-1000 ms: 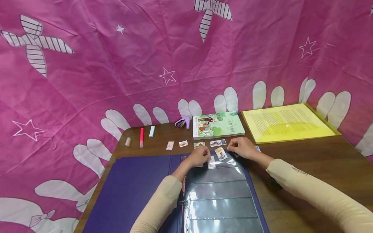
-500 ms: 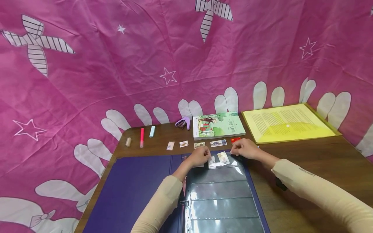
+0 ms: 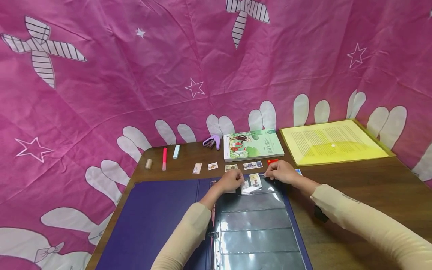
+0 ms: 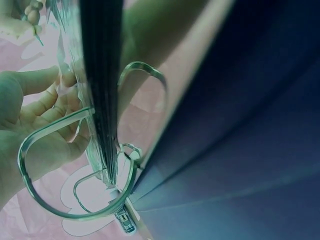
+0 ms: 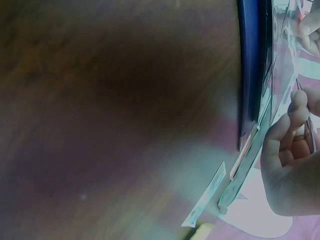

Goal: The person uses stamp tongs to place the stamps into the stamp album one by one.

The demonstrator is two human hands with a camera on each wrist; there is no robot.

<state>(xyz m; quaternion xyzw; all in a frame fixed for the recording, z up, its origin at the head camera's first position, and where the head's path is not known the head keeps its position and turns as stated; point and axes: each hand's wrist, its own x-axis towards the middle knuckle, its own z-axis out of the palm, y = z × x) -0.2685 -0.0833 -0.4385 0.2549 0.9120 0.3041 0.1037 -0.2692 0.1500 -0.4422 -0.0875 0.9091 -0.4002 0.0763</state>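
Observation:
My left hand [image 3: 231, 180] pinches the clear film at the top strip of the album page [image 3: 254, 221]; in the left wrist view its thumb and fingertips [image 4: 61, 75] meet at the film edge. My right hand [image 3: 281, 171] grips slim metal tweezers [image 5: 309, 125], their tip pointing toward the page in the right wrist view. Beside that tip, a small stamp [image 3: 255, 180] sits nearly upright at the top strip, its upper part above the page edge. Another stamp [image 3: 245, 187] lies left of it under the shiny film, partly behind my left fingers.
The album's purple cover [image 3: 158, 221] lies open on the left, with metal rings [image 4: 30, 170] at the spine. Several loose stamps [image 3: 252, 165] lie behind it. Farther back are a purple stapler [image 3: 212, 142], a green book [image 3: 253, 145], a yellow folder [image 3: 334, 144] and a pink marker [image 3: 164, 159].
The stamp near the tweezers first slid right and down, then came back left and now stands straighter. My right hand went right, then slightly back left. My left hand kept its place.

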